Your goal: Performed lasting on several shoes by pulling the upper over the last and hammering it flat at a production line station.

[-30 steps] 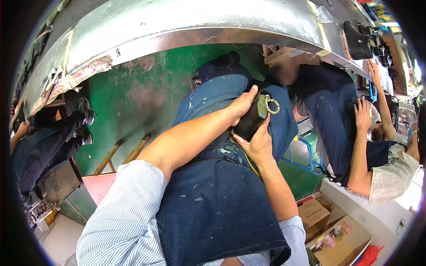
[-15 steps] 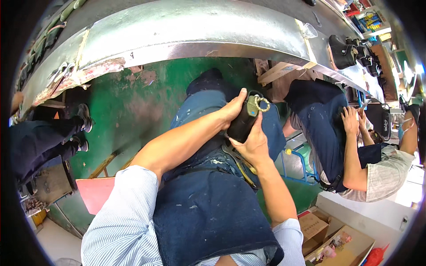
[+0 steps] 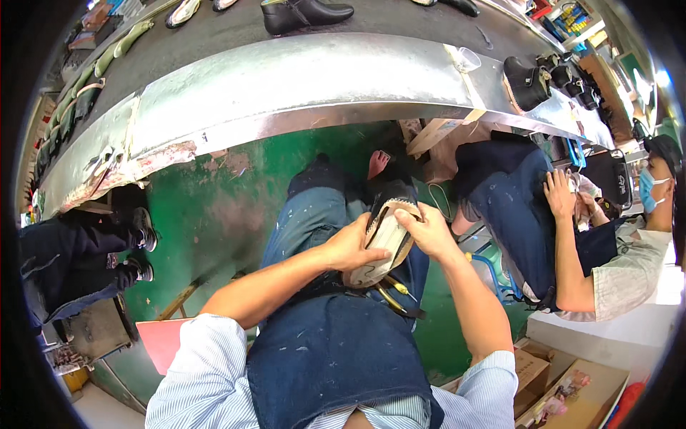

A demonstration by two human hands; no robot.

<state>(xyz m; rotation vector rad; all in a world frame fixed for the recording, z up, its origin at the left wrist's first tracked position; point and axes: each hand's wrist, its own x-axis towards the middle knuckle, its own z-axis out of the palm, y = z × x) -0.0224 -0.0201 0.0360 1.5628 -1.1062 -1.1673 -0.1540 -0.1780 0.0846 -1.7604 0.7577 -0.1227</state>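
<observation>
A black shoe upper (image 3: 393, 247) on a last lies above my lap, its pale underside turned up and its edge folded inward around the rim. My left hand (image 3: 351, 245) grips its left side, thumb laid across the underside. At the upper right, my right hand (image 3: 431, 230) is closed on the edge, with the thumb pressed on the underside. Just below the shoe, pliers with yellow handles (image 3: 397, 287) rest on my lap, partly hidden.
A metal-edged bench (image 3: 286, 71) runs in front, carrying a black ankle boot (image 3: 304, 16) and more footwear. On the right sits a co-worker (image 3: 572, 236) with hands on an item. A pink board (image 3: 163, 342) stands at left, cardboard boxes (image 3: 530, 368) at lower right.
The shoe has turned from its black side to its pale underside, and both hands have shifted grip and come slightly lower. The view has tilted up, showing more of the bench.
</observation>
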